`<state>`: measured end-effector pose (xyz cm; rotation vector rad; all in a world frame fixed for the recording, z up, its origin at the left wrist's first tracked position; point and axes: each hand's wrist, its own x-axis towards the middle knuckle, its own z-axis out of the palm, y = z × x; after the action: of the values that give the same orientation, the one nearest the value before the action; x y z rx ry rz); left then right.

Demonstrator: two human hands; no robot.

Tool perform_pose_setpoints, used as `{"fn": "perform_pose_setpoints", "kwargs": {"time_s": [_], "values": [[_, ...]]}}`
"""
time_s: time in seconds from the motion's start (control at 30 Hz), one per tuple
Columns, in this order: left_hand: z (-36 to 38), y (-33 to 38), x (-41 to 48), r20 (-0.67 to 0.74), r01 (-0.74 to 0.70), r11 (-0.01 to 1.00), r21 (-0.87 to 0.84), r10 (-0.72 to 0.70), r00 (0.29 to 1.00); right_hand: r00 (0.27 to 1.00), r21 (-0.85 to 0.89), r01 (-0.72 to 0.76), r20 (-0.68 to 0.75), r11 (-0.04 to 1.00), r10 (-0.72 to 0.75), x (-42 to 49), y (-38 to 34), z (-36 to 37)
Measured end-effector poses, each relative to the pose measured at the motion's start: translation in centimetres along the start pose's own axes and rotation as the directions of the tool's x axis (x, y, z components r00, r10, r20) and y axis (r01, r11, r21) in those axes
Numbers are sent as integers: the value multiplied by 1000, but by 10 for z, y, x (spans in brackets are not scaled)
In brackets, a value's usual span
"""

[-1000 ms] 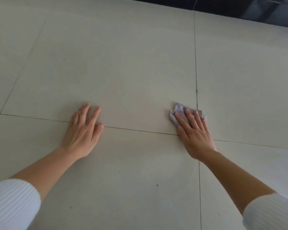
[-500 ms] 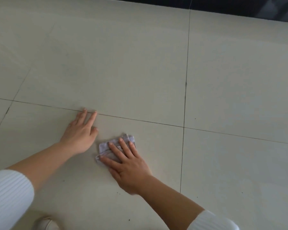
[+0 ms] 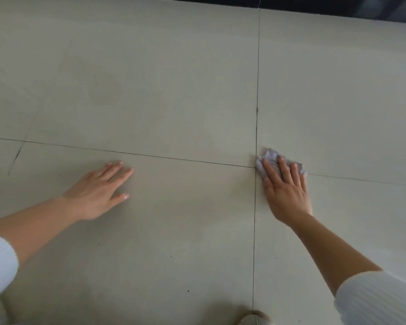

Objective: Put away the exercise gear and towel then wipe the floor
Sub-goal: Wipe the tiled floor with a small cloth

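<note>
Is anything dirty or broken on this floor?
Nothing looks broken. A few small dark specks dot the tile floor nearer the person. A dark streak runs along a grout line at the left. The right hand presses the cloth away from both.

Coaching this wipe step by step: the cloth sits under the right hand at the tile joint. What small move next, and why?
Probably drag the cloth under the right hand toward the body: dark specks dot the nearer floor tiles, and the left hand lies flat, bracing.
</note>
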<state>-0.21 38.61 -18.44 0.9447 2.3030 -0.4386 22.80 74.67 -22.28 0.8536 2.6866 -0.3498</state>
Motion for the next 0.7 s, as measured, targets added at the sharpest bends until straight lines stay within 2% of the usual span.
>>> {"fn": "perform_pose_setpoints", "kwargs": {"time_s": [0.1,0.17,0.23,0.3,0.37,0.43,0.47,0.53,0.6,0.67,0.7], "values": [[1,-12,5,-47,-86,995,-50,83,995,949,294,-277,-65,915,308,-22,-20,14],[5,-29,8,-105,-127,991,-45,122,987,890,361,-367,-132,857,437,-37,-54,30],[12,-52,9,-132,-110,993,-30,105,986,866,391,-401,-135,829,482,-49,-96,43],[19,-74,12,-149,-60,996,-68,49,988,887,398,-385,-92,833,453,-58,-143,52],[23,-87,18,-181,-48,994,-101,29,983,948,371,-275,-51,887,315,-66,-191,59],[25,-90,28,-239,-72,992,-106,45,970,999,309,-51,9,950,51,-77,-234,64],[26,-90,32,-269,-82,990,-119,47,962,995,282,66,55,957,-85,-82,-251,66],[25,-87,39,-289,-93,983,-157,45,956,941,224,286,119,932,-317,-88,-269,71],[25,-89,45,-292,-130,980,-151,81,953,858,99,492,112,865,-501,-77,-264,73],[22,-97,49,-316,-191,974,-118,146,937,812,-14,583,53,812,-582,-57,-247,69],[20,-103,50,-323,-207,973,-105,164,932,836,-54,549,26,834,-549,-46,-237,64]]}}
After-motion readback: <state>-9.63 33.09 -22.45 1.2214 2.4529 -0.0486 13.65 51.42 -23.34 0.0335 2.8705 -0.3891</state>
